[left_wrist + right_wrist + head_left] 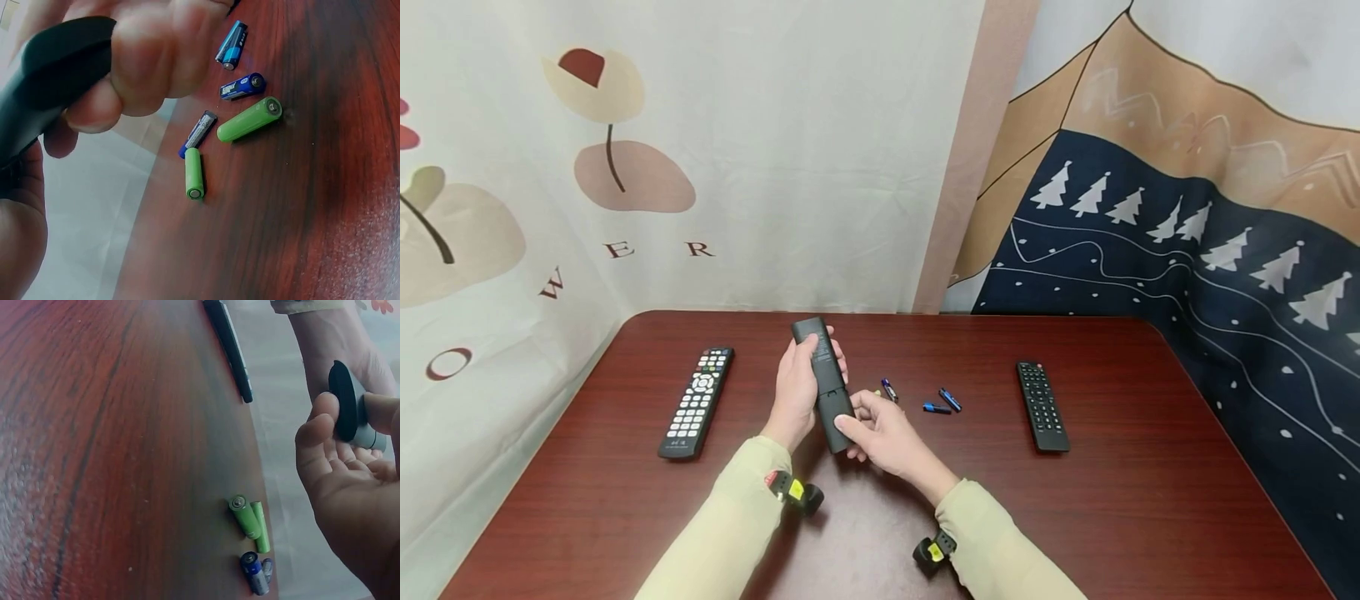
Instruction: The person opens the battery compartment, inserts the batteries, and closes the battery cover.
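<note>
A black remote control (pixel 829 375) is held above the table, its back with the battery cover seam turned up. My left hand (pixel 793 390) grips its upper part, thumb lying on the back. At the lower end my right hand (pixel 891 437) pinches it, thumb on the battery cover and fingers underneath. In the right wrist view the end of the remote (pixel 350 403) sits between thumb and fingers. Loose batteries lie beyond the hands: a thicker green battery (pixel 250 119), a thinner green battery (pixel 194 172), dark blue ones (pixel 242 86) and two light blue ones (pixel 232 45).
On the reddish-brown table (pixel 1120 517), a remote with white buttons (pixel 696 404) lies to the left and a smaller black remote (pixel 1042 408) to the right. Printed curtains (pixel 820 167) hang behind the table's far edge.
</note>
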`<state>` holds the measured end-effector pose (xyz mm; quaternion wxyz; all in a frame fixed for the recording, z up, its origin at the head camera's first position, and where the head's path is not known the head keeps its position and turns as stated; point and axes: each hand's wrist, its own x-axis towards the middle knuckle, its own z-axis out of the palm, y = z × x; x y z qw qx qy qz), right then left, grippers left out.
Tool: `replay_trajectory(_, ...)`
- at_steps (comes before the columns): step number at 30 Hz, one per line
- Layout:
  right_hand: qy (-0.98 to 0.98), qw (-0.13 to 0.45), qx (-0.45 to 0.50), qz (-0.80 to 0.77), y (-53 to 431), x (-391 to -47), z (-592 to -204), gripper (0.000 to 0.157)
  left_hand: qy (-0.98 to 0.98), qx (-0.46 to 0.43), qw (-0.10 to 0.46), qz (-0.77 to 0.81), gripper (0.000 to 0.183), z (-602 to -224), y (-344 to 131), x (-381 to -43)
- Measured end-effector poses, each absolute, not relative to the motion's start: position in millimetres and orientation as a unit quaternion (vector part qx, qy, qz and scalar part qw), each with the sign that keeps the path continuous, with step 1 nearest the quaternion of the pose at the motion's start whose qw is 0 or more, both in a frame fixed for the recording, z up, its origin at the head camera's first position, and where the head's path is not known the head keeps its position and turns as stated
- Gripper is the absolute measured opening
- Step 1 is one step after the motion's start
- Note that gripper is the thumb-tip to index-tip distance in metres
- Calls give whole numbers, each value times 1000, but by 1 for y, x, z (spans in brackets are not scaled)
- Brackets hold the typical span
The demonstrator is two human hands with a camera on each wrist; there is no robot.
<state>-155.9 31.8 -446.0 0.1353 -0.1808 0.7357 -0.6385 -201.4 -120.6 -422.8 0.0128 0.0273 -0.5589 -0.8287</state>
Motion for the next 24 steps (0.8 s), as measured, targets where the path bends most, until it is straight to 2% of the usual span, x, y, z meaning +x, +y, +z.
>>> replay_trajectory(5, 777, 81, -197, -592, 31, -153, -443, 26, -563, 37, 18, -825, 35, -423, -120, -200)
replay_trajectory(9, 823, 38, -207, -527, 32, -150, -439, 40, -565, 37, 24, -824, 34, -424, -120, -200)
replay_trajectory(17, 861, 3, -231, -453, 30, -143, -435, 68, -582, 38, 35, -811, 33, -426, -121, -201)
replay_trajectory(24, 897, -62, -244, -364, 27, -140, -437, 69, -594, 55, 44, -801, 33, -430, -121, -202)
